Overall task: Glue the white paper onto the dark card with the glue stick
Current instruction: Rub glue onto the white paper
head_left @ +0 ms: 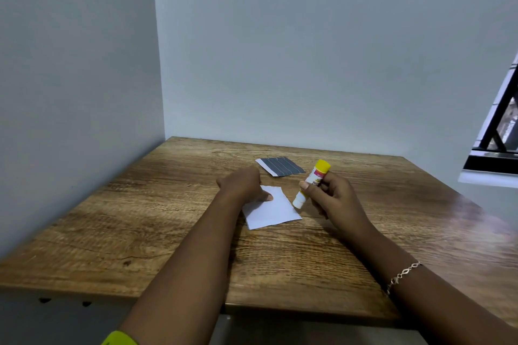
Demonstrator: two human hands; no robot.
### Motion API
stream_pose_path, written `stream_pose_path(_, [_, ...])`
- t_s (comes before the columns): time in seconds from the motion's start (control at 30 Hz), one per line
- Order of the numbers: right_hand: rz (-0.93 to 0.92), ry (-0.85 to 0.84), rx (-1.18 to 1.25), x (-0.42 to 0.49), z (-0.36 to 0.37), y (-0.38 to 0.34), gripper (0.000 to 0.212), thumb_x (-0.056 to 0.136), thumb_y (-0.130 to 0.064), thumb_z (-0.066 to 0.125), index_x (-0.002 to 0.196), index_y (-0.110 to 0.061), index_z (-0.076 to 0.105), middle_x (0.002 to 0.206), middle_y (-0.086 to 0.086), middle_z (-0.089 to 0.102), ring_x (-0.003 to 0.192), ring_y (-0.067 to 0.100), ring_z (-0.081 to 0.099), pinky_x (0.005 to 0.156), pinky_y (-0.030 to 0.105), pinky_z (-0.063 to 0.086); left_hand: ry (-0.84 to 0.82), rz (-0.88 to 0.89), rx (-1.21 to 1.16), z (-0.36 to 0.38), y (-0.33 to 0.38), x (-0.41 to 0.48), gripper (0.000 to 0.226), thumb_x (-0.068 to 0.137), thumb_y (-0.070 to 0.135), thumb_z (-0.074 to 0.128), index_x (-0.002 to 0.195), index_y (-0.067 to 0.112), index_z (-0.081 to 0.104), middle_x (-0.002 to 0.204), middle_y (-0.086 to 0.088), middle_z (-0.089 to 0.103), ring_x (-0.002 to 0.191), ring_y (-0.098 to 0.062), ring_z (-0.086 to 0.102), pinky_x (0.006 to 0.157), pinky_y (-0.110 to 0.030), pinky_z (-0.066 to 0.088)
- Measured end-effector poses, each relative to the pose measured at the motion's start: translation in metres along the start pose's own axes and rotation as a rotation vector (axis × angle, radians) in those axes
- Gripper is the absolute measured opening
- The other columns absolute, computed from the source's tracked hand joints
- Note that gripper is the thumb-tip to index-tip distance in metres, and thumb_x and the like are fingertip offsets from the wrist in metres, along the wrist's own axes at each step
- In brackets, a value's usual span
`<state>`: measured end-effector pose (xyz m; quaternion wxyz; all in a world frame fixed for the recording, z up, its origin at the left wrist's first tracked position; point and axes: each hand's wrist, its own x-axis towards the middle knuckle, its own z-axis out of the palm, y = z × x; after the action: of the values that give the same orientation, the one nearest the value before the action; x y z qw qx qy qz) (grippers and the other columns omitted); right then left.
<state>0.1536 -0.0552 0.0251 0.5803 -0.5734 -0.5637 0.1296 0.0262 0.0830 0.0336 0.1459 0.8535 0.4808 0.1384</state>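
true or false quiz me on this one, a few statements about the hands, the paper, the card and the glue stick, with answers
1. The right hand grips the glue stick. True.
2. The white paper already lies on the dark card. False: the card lies apart from it, farther back on the table.
3. The left hand touches the white paper. True.
4. The glue stick's yellow end points down. False: the yellow end is up and the white end is down, near the paper's edge.
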Motion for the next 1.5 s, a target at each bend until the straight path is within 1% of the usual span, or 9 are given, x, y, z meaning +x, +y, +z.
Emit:
stream_pose_path(0.07, [0.006, -0.022, -0.084, 0.000, 0.001, 0.000, 0.017, 0.084, -0.023, 0.063, 0.079, -0.007, 0.060, 0.059, 0.009, 0.049, 0.052, 0.015, 0.043, 0.050, 0.027, 0.032, -0.020, -0.020, 0.014, 0.002, 0.000, 0.001, 0.046, 0.076, 0.047, 0.067, 0.108, 0.017, 0.054, 0.116, 0.000, 0.060, 0.110, -0.022, 0.053, 0.098, -0.043, 0.036])
stream_pose_path(0.13, [0.014, -0.033, -0.129, -0.001, 0.002, 0.000, 0.018, 0.084, -0.023, 0.063, 0.083, -0.005, 0.062, 0.064, 0.013, 0.050, 0.057, 0.019, 0.045, 0.053, 0.030, 0.033, -0.006, -0.026, 0.022, 0.003, 0.001, 0.001, 0.046, 0.075, 0.047, 0.068, 0.108, 0.019, 0.053, 0.118, 0.001, 0.060, 0.113, -0.023, 0.051, 0.097, -0.044, 0.035])
stream_pose_path(0.37, [0.010, -0.055, -0.207, -0.002, 0.003, -0.003, 0.018, 0.083, -0.020, 0.064, 0.081, -0.003, 0.061, 0.060, 0.005, 0.046, 0.056, 0.014, 0.042, 0.053, 0.027, 0.031, -0.014, 0.002, 0.085, 0.001, 0.004, -0.001, 0.048, 0.073, 0.051, 0.068, 0.106, 0.018, 0.058, 0.123, -0.003, 0.058, 0.122, -0.026, 0.041, 0.098, -0.047, 0.031])
stream_pose_path(0.53, [-0.013, -0.058, -0.284, -0.002, 0.002, -0.004, 0.019, 0.083, -0.020, 0.064, 0.081, -0.001, 0.062, 0.055, -0.003, 0.041, 0.052, 0.009, 0.038, 0.045, 0.014, 0.027, -0.007, 0.009, 0.098, 0.001, 0.004, -0.002, 0.055, 0.070, 0.055, 0.069, 0.109, 0.018, 0.058, 0.122, -0.002, 0.059, 0.121, -0.025, 0.044, 0.097, -0.046, 0.033])
stream_pose_path(0.8, [-0.031, -0.103, -0.317, -0.004, 0.005, -0.005, 0.020, 0.083, -0.022, 0.064, 0.080, -0.003, 0.060, 0.056, -0.003, 0.040, 0.057, 0.012, 0.038, 0.055, 0.029, 0.028, -0.017, -0.001, 0.099, 0.002, 0.005, -0.002, 0.058, 0.070, 0.055, 0.069, 0.111, 0.017, 0.056, 0.124, -0.004, 0.058, 0.121, -0.026, 0.044, 0.099, -0.047, 0.035])
stream_pose_path(1.03, [-0.099, -0.131, -0.305, -0.003, 0.012, -0.007, 0.018, 0.083, -0.020, 0.064, 0.079, -0.003, 0.060, 0.055, -0.004, 0.042, 0.055, 0.013, 0.040, 0.056, 0.030, 0.030, -0.005, 0.007, 0.074, 0.002, 0.005, -0.002, 0.056, 0.070, 0.053, 0.070, 0.110, 0.017, 0.056, 0.122, -0.003, 0.059, 0.119, -0.026, 0.046, 0.097, -0.046, 0.035])
stream_pose_path(1.27, [-0.178, -0.200, -0.290, -0.002, 0.023, -0.009, 0.016, 0.082, -0.022, 0.066, 0.078, -0.007, 0.061, 0.056, -0.009, 0.042, 0.053, 0.004, 0.037, 0.052, 0.019, 0.028, -0.007, -0.018, 0.075, 0.000, 0.006, -0.003, 0.046, 0.075, 0.044, 0.067, 0.109, 0.016, 0.058, 0.122, -0.006, 0.058, 0.119, -0.027, 0.046, 0.096, -0.046, 0.035])
stream_pose_path(1.43, [-0.232, -0.241, -0.298, -0.003, 0.032, -0.012, 0.016, 0.081, -0.021, 0.066, 0.081, -0.006, 0.062, 0.068, 0.016, 0.057, 0.059, 0.011, 0.044, 0.055, 0.025, 0.033, -0.023, -0.023, 0.065, -0.001, 0.007, -0.004, 0.032, 0.080, 0.028, 0.059, 0.109, 0.014, 0.057, 0.123, -0.008, 0.057, 0.120, -0.028, 0.045, 0.097, -0.047, 0.033])
stream_pose_path(1.5, [-0.257, -0.265, -0.299, -0.003, 0.034, -0.014, 0.015, 0.081, -0.020, 0.066, 0.082, -0.005, 0.063, 0.068, 0.013, 0.057, 0.059, 0.008, 0.043, 0.055, 0.021, 0.034, -0.023, -0.028, 0.072, -0.001, 0.008, -0.004, 0.031, 0.082, 0.025, 0.055, 0.112, 0.014, 0.056, 0.125, -0.008, 0.056, 0.123, -0.029, 0.043, 0.098, -0.049, 0.031])
